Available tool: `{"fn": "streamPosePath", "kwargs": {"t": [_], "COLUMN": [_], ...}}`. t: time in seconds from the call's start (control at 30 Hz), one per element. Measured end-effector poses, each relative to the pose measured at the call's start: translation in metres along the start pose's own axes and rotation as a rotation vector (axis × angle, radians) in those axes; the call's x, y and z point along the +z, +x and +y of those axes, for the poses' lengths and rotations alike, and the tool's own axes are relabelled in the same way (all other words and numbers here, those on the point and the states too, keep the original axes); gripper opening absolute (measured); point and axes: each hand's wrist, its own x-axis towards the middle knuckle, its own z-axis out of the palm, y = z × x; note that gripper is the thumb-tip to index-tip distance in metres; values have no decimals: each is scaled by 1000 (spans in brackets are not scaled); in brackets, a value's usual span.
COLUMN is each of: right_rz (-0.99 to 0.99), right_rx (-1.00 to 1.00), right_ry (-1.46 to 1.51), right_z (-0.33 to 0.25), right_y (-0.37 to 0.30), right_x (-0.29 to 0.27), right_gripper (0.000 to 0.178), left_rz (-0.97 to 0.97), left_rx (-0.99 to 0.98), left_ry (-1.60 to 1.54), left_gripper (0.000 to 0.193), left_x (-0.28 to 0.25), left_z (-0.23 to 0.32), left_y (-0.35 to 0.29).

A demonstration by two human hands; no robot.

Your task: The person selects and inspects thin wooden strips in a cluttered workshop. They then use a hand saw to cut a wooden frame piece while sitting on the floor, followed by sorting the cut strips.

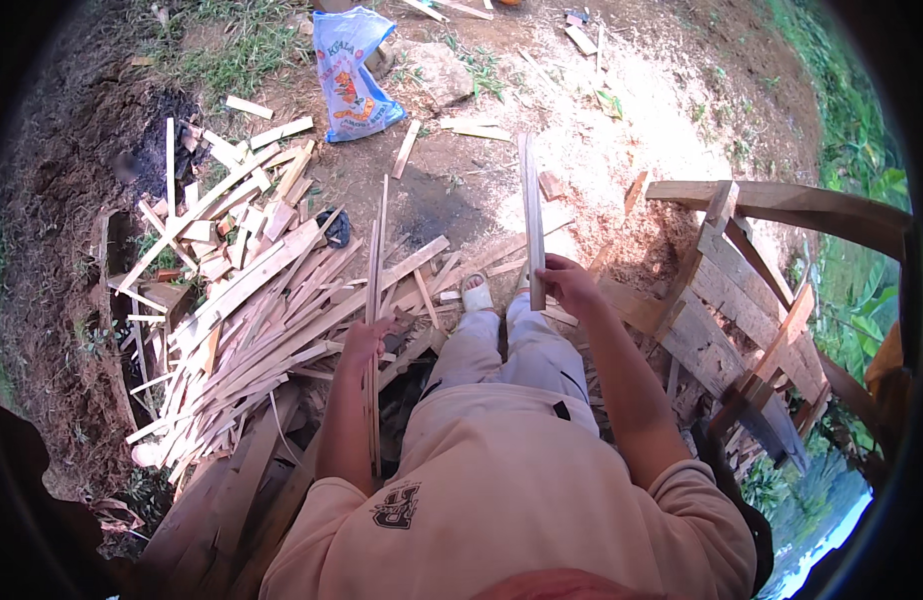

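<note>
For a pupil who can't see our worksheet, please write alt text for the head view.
Seen from above, a person's left hand holds long, thin wood, the right hand a flat wooden strip. Left lies a jumbled wood heap; beyond it, a printed sack; at right, a plank structure.

We see a matt wooden slat (533,205) right of the rough wood heap (267,300), a glossy plastic sack (354,75) beyond it.

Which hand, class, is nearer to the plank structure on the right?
Right. The right hand, holding a slat, is left of the plank structure; the left hand, holding thin strips, is farther left, past the legs.
</note>
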Motion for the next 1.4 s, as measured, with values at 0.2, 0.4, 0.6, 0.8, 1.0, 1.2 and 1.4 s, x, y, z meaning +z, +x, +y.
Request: {"fn": "streamPosePath", "kwargs": {"t": [0.2,0.4,0.6,0.8,1.0,1.2,1.4], "right_rz": [-128,-274,-295,-363,-383,-359,-354], "right_rx": [-96,-228,-236,-173,-142,-112,-143], "right_ry": [-117,-212,-300,-401,-455,-435,-426], "right_z": [-24,-41,-40,-29,-26,-30,-31], "right_y": [-91,-133,-145,-142,-136,-136,-134], "right_x": [144,204,219,209,200,192,190], "right_gripper": [34,39,38,42,42,40,42], "left_rz": [-70,-213,-272,-234,-237,-229,-223], "left_rx": [405,581,556,526,488,515,496], "left_ry": [-311,-586,-764,-767,-779,-771,-721], "left_gripper": [47,58,80,83,81,76,61], "left_x": [-7,22,24,23,27,37,35], "left_z": [126,230,243,230,224,220,218], "left_y": [5,-48,-46,-35,-32,-41,-39]}}
